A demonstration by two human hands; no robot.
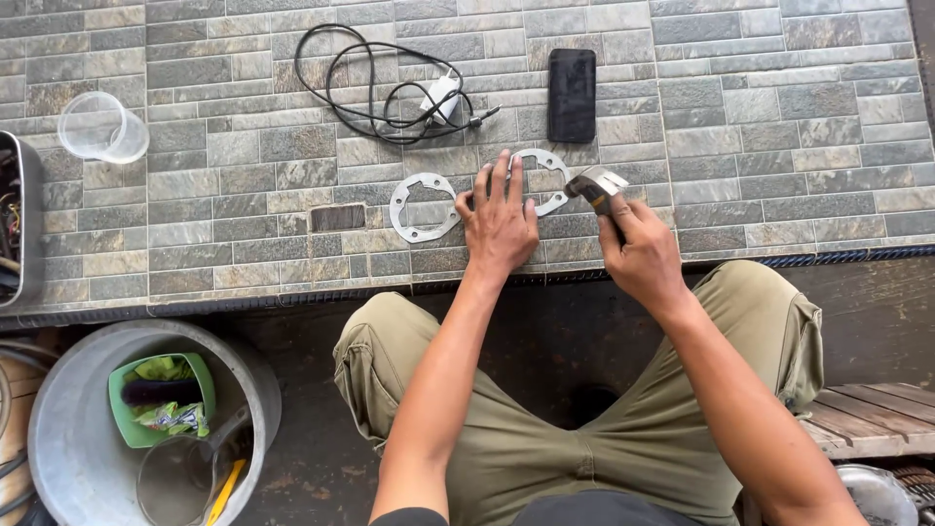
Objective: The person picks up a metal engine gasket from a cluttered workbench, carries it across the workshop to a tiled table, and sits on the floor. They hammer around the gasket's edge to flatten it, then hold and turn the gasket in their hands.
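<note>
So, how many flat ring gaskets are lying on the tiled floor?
2: one gasket lies free left of the left hand; the second gasket is under its fingers. None seems hidden.

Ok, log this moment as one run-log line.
left hand: pressing flat ring gasket on tiled surface | right hand: holds hammer beside it | second gasket: lying apart, left

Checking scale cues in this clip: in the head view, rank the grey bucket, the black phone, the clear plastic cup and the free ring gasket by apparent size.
1. Grey bucket, clearly largest, though nearer the camera.
2. Clear plastic cup, black phone and free ring gasket look too alike to rank.
</note>
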